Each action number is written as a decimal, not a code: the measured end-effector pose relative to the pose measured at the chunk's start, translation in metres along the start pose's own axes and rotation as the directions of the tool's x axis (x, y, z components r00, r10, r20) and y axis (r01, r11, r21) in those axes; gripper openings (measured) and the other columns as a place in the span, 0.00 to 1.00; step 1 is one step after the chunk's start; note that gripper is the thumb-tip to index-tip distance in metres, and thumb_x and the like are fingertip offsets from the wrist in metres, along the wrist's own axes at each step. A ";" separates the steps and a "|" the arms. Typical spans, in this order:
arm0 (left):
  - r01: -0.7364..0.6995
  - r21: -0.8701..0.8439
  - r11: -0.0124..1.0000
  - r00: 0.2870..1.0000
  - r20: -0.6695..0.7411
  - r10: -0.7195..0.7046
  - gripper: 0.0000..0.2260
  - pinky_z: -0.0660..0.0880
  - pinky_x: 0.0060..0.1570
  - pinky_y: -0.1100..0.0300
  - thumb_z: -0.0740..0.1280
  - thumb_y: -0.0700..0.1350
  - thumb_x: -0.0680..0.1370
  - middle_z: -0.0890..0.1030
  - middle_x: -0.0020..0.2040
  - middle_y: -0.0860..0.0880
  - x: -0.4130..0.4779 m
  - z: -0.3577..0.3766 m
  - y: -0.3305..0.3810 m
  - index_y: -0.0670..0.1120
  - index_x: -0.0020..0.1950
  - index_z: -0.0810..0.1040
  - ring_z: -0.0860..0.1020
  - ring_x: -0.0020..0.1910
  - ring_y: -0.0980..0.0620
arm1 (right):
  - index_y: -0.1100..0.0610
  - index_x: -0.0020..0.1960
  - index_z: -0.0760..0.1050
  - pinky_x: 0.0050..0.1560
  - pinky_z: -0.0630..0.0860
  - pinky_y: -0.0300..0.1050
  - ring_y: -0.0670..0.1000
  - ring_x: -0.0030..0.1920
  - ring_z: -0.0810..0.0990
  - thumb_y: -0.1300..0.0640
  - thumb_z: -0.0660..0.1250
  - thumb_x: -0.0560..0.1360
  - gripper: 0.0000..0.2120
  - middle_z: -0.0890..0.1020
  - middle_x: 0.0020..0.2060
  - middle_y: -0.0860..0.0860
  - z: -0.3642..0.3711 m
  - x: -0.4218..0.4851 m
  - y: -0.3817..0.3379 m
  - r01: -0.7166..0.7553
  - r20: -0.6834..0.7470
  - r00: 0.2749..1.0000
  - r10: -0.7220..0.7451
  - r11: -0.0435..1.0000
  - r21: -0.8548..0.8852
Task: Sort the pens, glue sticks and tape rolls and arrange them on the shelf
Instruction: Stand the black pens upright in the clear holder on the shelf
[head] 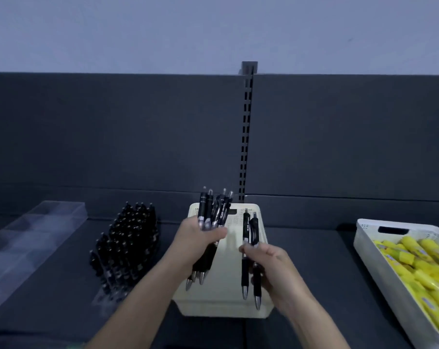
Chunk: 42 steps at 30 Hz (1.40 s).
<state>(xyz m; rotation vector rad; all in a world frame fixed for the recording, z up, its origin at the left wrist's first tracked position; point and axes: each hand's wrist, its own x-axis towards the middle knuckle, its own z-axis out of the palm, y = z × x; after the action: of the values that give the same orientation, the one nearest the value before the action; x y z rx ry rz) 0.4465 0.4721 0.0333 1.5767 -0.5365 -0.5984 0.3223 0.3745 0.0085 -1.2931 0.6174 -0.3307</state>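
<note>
Well, left hand [195, 245], right hand [271, 268] grip pens [214, 210] — print illegible.

Free lanes on the dark grey shelf surface [314, 260] lie either side of the cream perforated plastic basket [226, 308]. They are bounded left by the stacked black pens [130, 248] and right by the white basket of yellow glue sticks [369, 255]. A clear plastic box [37, 235] blocks the far left.
</note>
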 end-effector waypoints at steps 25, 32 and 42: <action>0.094 -0.286 0.954 0.989 -0.084 -0.123 0.09 0.78 0.43 0.56 0.73 0.30 0.67 0.83 0.38 0.45 -0.101 -0.224 -0.050 0.39 0.43 0.78 0.82 0.40 0.48 | 0.58 0.34 0.76 0.32 0.72 0.33 0.47 0.35 0.78 0.59 0.65 0.76 0.11 0.83 0.35 0.51 0.225 -0.046 0.056 0.060 -0.029 0.997 -0.069 0.967 -0.248; 0.189 -0.297 0.936 0.966 -0.115 -0.232 0.08 0.73 0.38 0.59 0.72 0.30 0.68 0.81 0.34 0.48 -0.099 -0.259 -0.068 0.41 0.39 0.77 0.79 0.36 0.51 | 0.63 0.50 0.76 0.39 0.72 0.38 0.50 0.41 0.76 0.62 0.63 0.77 0.06 0.79 0.41 0.53 0.222 -0.026 0.054 0.075 -0.252 0.941 -0.224 0.867 -0.493; 0.184 -0.318 0.930 0.965 -0.124 -0.233 0.08 0.75 0.41 0.59 0.72 0.31 0.68 0.82 0.36 0.47 -0.089 -0.263 -0.078 0.39 0.44 0.78 0.79 0.38 0.51 | 0.61 0.45 0.71 0.37 0.69 0.43 0.51 0.36 0.75 0.58 0.61 0.79 0.07 0.76 0.35 0.52 0.256 0.011 0.068 0.181 -0.119 0.858 -0.499 0.511 -0.840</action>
<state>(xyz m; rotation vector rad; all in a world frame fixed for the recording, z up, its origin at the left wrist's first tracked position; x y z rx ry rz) 0.5517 0.7347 -0.0227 1.3795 -0.1445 -0.6739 0.4758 0.5879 -0.0219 -2.3196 0.8575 -0.6767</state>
